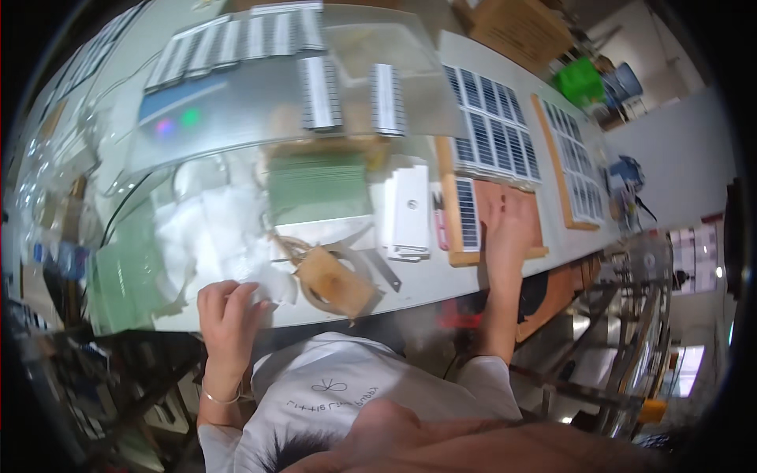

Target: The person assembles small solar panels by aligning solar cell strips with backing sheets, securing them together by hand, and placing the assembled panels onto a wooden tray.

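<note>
Both left hand (227, 315) and right hand (507, 225) blur, grips unclear; the latter brushing sideways could skew the solar panel (468, 217).

Head view looks down (close, fisheye).

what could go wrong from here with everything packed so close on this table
The right hand is in the wooden tray, so it might knock the dark striped panel beside it. The left hand is by the loose white material and could drag some off the table. The brown block lies near the front edge; a bump might tip it off.
</note>
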Demonstrator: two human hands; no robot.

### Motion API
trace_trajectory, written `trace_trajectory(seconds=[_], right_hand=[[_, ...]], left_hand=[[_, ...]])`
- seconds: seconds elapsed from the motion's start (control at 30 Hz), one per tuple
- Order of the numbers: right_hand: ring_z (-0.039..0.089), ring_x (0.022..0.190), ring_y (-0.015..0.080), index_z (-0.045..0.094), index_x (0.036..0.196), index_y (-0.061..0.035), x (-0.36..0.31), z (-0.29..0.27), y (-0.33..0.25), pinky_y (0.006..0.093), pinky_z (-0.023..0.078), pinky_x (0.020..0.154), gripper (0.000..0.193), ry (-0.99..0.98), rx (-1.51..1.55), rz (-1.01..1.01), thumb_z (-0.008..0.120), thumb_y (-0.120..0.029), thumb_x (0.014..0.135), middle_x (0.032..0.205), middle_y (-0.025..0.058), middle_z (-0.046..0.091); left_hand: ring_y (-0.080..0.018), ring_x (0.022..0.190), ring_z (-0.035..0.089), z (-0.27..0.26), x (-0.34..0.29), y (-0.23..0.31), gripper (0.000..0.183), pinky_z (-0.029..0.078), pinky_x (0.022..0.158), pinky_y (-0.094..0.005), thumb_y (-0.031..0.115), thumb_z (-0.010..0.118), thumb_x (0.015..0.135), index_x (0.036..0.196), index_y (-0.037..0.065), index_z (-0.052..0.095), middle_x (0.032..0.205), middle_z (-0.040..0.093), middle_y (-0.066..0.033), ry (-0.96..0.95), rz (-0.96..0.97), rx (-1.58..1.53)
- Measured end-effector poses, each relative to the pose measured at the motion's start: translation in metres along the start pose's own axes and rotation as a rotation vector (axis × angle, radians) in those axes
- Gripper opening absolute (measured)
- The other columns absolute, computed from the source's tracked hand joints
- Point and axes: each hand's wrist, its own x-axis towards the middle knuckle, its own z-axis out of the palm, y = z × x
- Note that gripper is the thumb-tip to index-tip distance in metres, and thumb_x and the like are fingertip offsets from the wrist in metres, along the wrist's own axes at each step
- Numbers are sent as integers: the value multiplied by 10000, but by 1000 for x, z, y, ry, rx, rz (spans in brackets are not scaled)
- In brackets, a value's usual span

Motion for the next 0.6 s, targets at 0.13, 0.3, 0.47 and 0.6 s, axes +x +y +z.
trace_trajectory(seconds=[0.13,0.3,0.47,0.6], right_hand=[[627,1015,337,674,1222,-39,35,-18,-95,409,512,906,334,-224,550,-293,730,-97,897,1068,151,647],[603,1040,324,623,1229,-26,57,38,-182,411,503,901,392,-301,615,-816,733,-116,863,1075,126,620],[605,1015,324,606,1172,-22,60,43,-183,420,510,867,313,-503,630,-990,690,-84,878,1000,129,601],[643,929,245,531,1291,-29,69,35,-173,357,533,819,370,-453,965,-657,601,34,933,1041,107,621]], left_hand=[[-332,974,568,2,12,-7,441,492,823,-427,-1,830,705,1116,78,689,1032,603,-113,64,36,43],[-318,925,596,4,33,-8,232,500,787,-409,14,757,797,1008,52,669,976,627,-108,-71,-1,27],[-295,912,598,-3,24,-14,262,489,776,-395,-50,775,752,959,77,676,993,640,-92,121,14,-108],[-294,871,601,-21,24,8,299,469,799,-384,-76,776,723,945,97,676,980,652,-79,234,85,-105]])
